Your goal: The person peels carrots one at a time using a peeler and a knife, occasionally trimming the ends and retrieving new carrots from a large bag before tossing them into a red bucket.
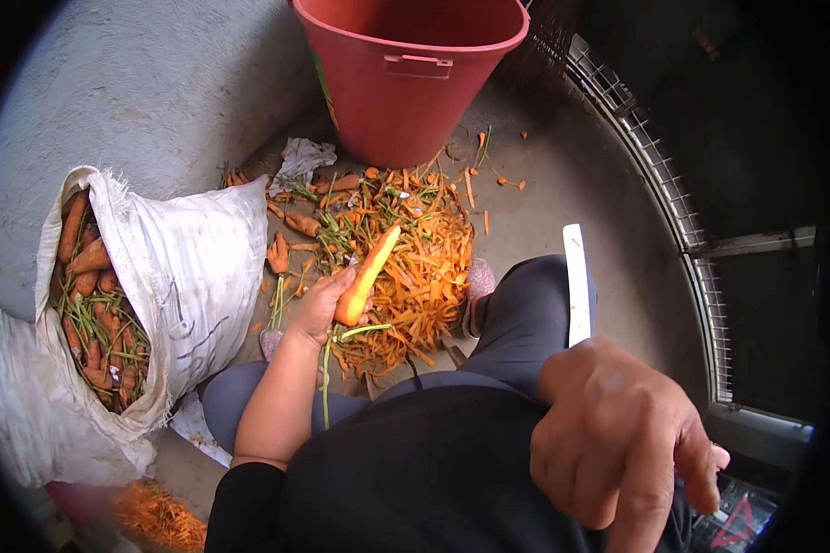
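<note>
My left hand [327,304] is closed around the lower end of a peeled carrot [369,276], whose narrow end points up and away from me. Green stalks [326,382] hang beside that hand. Close to the camera, my right hand [618,433] is curled, with a knife [576,286] in it. Its long pale blade stands up past my knee, apart from the carrot; the handle is hidden by my fingers. Beneath the carrot, a heap of orange peelings [424,276] mixed with green stalks covers the floor.
A white sack [212,249] of unpeeled carrots [88,258] lies open at left. A red bucket [406,92] stands behind the peelings. Loose carrots [300,224] and a crumpled white scrap [302,161] lie between them. Wire mesh [636,124] edges the right side. More shreds [161,516] lie lower left.
</note>
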A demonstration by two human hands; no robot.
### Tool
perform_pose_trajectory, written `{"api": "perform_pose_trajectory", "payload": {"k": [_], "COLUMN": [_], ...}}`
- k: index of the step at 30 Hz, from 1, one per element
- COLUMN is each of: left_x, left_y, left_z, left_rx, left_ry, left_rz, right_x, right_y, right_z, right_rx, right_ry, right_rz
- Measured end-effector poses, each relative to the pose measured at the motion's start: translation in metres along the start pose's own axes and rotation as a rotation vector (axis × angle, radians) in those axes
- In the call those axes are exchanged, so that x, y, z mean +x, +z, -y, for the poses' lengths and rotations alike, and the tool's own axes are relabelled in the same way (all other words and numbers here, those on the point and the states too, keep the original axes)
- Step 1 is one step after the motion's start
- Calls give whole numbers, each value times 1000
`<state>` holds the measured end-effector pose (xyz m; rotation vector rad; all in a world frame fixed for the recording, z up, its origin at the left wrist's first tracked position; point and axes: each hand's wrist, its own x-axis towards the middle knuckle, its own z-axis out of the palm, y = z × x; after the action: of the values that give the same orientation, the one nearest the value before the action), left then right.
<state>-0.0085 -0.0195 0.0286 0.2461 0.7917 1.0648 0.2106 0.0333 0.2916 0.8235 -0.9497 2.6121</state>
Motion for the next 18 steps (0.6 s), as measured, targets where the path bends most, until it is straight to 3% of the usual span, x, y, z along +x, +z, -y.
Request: {"api": "perform_pose_trajectory", "payload": {"k": [5, 8, 18], "left_x": [-4, -5, -2], "left_y": [6, 5, -2], "left_z": [-4, -4, 0], "left_rx": [42, 37, -38], "left_ry": [6, -10, -41], "left_rz": [-18, -16, 19], "right_x": [2, 7, 8], "right_y": [-6, -6, -10], "right_z": [-2, -3, -3], "right_rx": [-52, -55, -68], "right_ry": [59, -14, 17], "right_rz": [162, 94, 158]}}
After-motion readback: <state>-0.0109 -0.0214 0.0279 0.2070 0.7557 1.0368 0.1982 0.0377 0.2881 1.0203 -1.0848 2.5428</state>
